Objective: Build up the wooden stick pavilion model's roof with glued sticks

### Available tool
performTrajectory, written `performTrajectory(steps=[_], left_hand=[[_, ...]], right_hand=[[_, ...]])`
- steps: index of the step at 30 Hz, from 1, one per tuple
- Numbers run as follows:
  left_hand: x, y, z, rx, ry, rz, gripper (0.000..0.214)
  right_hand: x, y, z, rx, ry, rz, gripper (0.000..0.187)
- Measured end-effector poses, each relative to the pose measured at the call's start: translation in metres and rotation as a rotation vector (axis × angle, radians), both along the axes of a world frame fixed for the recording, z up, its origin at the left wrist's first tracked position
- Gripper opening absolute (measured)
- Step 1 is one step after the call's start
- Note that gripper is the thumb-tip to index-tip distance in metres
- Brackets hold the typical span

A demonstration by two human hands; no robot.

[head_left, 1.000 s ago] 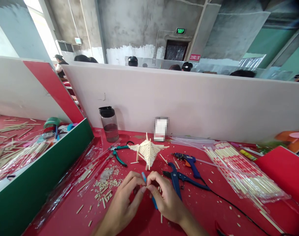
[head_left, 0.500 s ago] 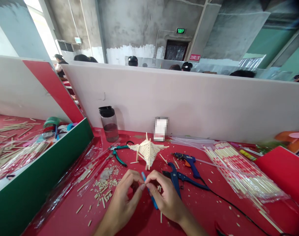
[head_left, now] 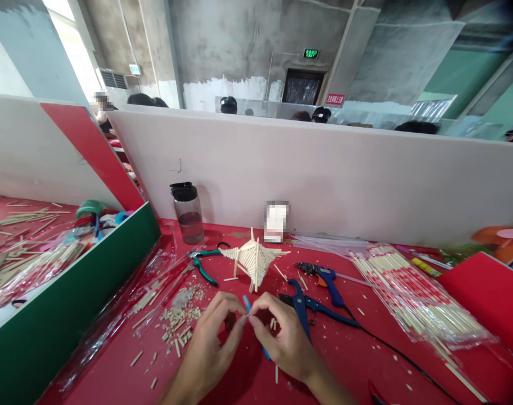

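Progress, as far as it shows: one stick model [head_left: 253,257] is already built. It's a fan-shaped lattice of pale sticks with a few ends poking out, sitting mid-frame on the red surface [head_left: 349,354], just above the hands. Whether it's finished I can't tell. Lots of raw stock is left: a full clear pack of sticks [head_left: 412,295] at right-centre, looser packs in plastic at lower left. A pile of short offcuts [head_left: 183,320] lies just left of the hands, so cutting has been done.

Work in hand: a thin blue stick-like piece [head_left: 248,306]. Could be a pen or a small blade, too small to say. It's low centre of frame, pinched between both hands, its lower end showing under the right fingers.

Pose: left hand [head_left: 212,343] comes up from the bottom edge, fingers curled, thumb and forefinger closed on the blue piece near its top. Right hand [head_left: 284,340] enters from lower right, mirrors it, fingertips narrow and pinched on the same piece. The fingertips of the two hands touch. Both wrists sit low near the surface.

Tools parked nearby, untouched: blue cutters [head_left: 302,306] just right of the right hand, blue glue gun [head_left: 324,278] above them with its cord running to lower right, green-handled pliers [head_left: 203,261] left of the model, dark-lidded bottle [head_left: 188,211] at the partition.
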State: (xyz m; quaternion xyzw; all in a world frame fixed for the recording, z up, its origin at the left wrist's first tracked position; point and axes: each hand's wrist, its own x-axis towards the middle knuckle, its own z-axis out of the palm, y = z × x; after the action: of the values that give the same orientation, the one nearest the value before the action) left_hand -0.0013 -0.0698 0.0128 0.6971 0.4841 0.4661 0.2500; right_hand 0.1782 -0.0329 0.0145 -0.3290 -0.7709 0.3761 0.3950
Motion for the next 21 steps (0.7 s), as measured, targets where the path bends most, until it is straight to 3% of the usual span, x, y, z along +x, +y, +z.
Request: performTrajectory(steps=[8,21], left_hand=[[-0.0038,-0.0013,-0.0055,0.104,0.145,0.019,0.01],[-0.0046,-0.0015,-0.0058,0.118,0.208,0.052,0.011]], right_hand=[[0.0004,0.0016,-0.0016,0.041,-0.039,-0.009,0.005],[-0.001,0.0016,-0.0094,0.072,-0.119,-0.018,0.008]])
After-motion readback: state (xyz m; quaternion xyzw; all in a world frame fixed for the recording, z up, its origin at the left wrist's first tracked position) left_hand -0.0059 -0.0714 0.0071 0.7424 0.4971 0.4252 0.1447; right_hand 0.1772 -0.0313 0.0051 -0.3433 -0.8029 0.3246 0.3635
